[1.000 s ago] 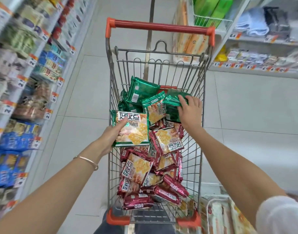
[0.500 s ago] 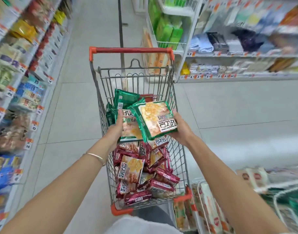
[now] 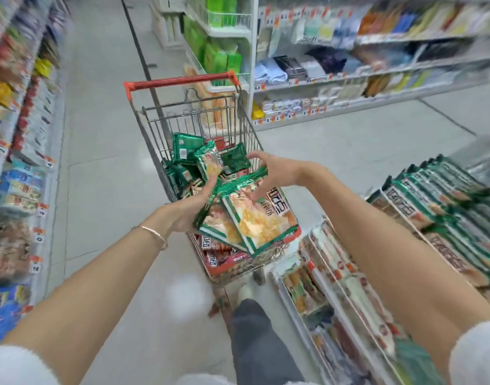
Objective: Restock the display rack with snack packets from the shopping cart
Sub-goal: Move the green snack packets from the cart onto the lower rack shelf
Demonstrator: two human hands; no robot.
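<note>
My left hand [image 3: 191,209] grips a small stack of green-edged packets [image 3: 255,220] from the left, fingers curled round its near-left edge. The stack hangs over the cart's [image 3: 143,112] near end. My right hand [image 3: 277,170] lies over the stack's far edge with its fingers spread and touching the top packet; I cannot tell whether it is pinching. The top packet carries bold black-on-white block lettering, too blurred to read. Half a second ago each hand held one packet apart over the middle of the cart; now they are together, nearer me and further right. The rack [image 3: 446,207] of matching packets shows at right. Red packets [image 3: 224,257] lie below the stack. Far shelf tags [image 3: 277,118] are unreadable.
</note>
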